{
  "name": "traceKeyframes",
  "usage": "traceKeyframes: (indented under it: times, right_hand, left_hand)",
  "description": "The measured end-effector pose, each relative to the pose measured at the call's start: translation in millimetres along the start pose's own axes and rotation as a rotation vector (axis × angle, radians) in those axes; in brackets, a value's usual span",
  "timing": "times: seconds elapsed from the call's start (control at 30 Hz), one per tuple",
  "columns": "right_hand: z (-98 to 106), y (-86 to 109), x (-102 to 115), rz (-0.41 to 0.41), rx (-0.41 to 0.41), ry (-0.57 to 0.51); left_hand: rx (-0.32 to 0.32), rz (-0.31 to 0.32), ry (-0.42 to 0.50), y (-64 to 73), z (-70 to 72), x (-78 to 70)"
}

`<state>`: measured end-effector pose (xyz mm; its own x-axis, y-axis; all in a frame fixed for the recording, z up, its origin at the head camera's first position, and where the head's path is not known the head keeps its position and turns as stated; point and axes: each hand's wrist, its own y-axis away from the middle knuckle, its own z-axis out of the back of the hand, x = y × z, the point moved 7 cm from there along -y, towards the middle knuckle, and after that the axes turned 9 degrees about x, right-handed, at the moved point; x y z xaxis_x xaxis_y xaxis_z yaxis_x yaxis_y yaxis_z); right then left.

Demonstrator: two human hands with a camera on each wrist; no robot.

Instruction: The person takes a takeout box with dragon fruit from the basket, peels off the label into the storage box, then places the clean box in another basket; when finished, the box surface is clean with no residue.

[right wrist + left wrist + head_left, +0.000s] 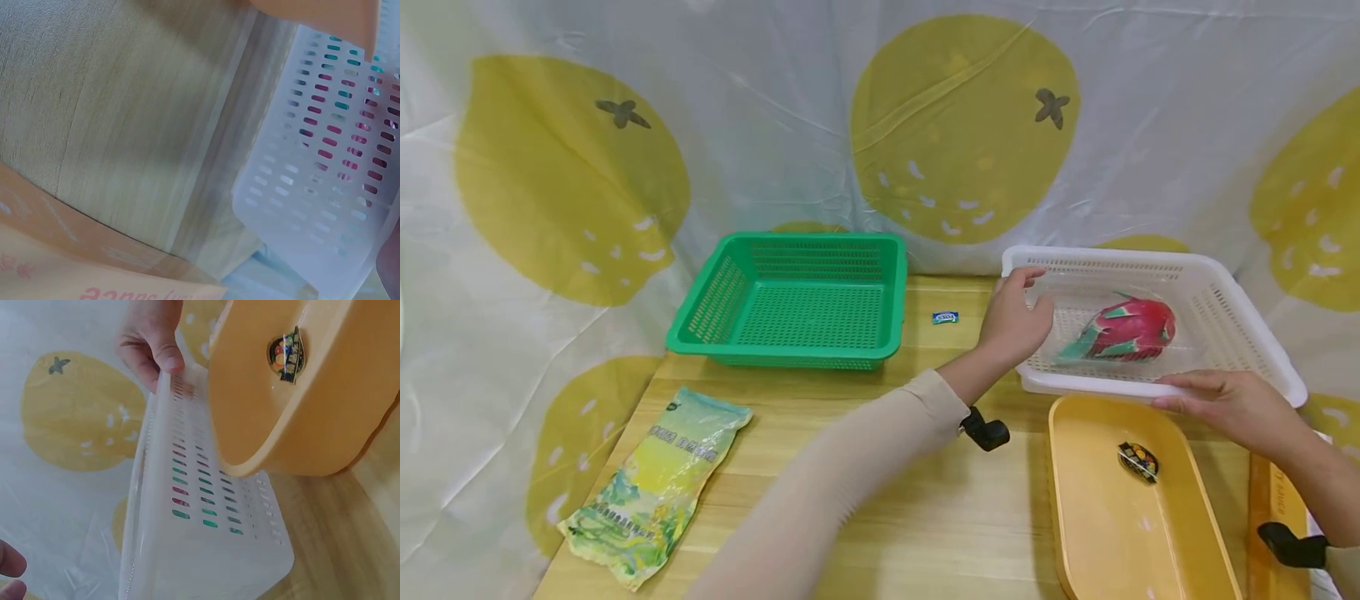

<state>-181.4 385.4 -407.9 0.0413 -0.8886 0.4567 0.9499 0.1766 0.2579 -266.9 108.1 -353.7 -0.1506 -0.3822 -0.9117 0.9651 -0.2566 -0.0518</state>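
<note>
A white perforated basket (1262,350) stands at the back right and holds a red and green dragon fruit (1131,329). Something clear and glossy appears to surround the fruit; its exact shape is hard to tell. Above the basket's left end is my left hand (1018,321), thumb and fingers spread apart with nothing visible between them. My right hand (1247,408) grips the basket's front rim near the right. Seen from the left wrist, that hand's thumb (167,356) lies on the rim, while its fingers reach to the other side.
In front of the white basket, a yellow-orange tub (1075,500) contains a small dark sticker-like piece (1138,462). A green basket (790,358) stands at the back left, near a small blue packet (945,317). A printed bag (658,487) lies front left; an orange package (1273,517) lies at right.
</note>
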Motion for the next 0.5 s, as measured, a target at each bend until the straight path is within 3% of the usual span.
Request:
traceKeyframes:
  times: [0.1, 0.23, 0.37, 0.5]
  right_hand:
    - [2, -1.2, -1, 0.002, -0.004, 0.005]
    - [1, -2.4, -2, -0.014, 0.013, -0.008]
    - [2, -1.2, -6, -0.049, 0.02, -0.014]
    - [7, 3.5, -11, -0.058, 0.008, -0.073]
  left_hand:
    - [-0.006, -0.026, 0.043, 19.9, 10.8, 6.7]
    - [0.019, -0.013, 0.063, 49.5, 21.9, 23.7]
    - [0.11, 0.027, -0.02, 75.6, 31.5, 41.5]
    - [0.194, 0.002, -0.159, 96.1, 49.6, 50.2]
